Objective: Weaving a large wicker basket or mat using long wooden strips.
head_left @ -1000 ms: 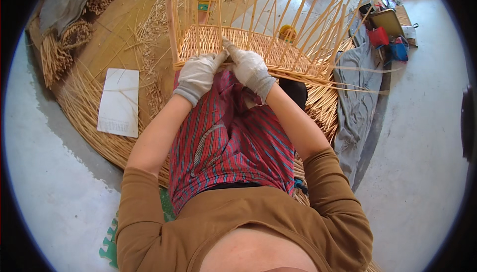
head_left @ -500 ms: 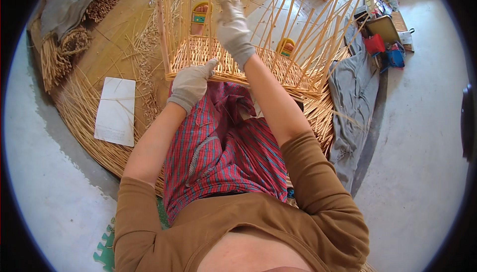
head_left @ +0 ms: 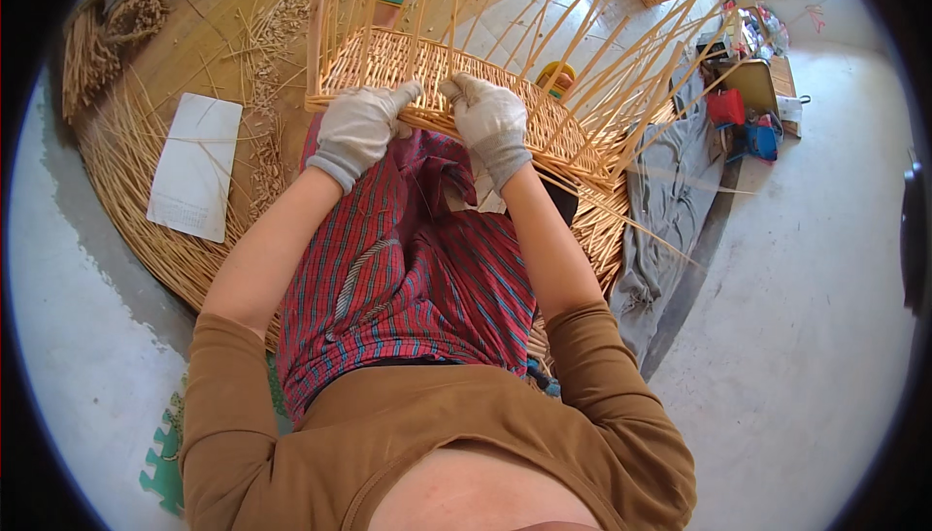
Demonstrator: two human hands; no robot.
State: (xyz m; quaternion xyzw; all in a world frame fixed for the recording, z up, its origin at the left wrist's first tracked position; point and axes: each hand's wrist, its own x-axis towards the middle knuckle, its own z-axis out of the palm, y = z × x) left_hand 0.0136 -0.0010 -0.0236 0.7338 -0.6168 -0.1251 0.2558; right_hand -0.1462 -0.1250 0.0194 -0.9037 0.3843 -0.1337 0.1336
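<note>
A pale floor [head_left: 777,288] stretched off toward 3 o'clock, and red striped cloth [head_left: 408,283] filled the centre. At 12 o'clock sat a woven wicker base [head_left: 435,60], with thin upright stakes [head_left: 316,31] rising from its edges. Grey cloth [head_left: 670,182] lay crumpled near 3 o'clock; a white sheet [head_left: 194,167] lay between 9 and 10. Toward 11 o'clock, the gloved left hand [head_left: 359,130] had its grip clamped on the base's near edge, thumb along the weave. Just past 12, the gloved right hand [head_left: 492,121] curled its fingers there; what its grip pinched, if anything, could not be told. Bending too sharply might have cracked a stake; uneven pressure might have tipped the base.
</note>
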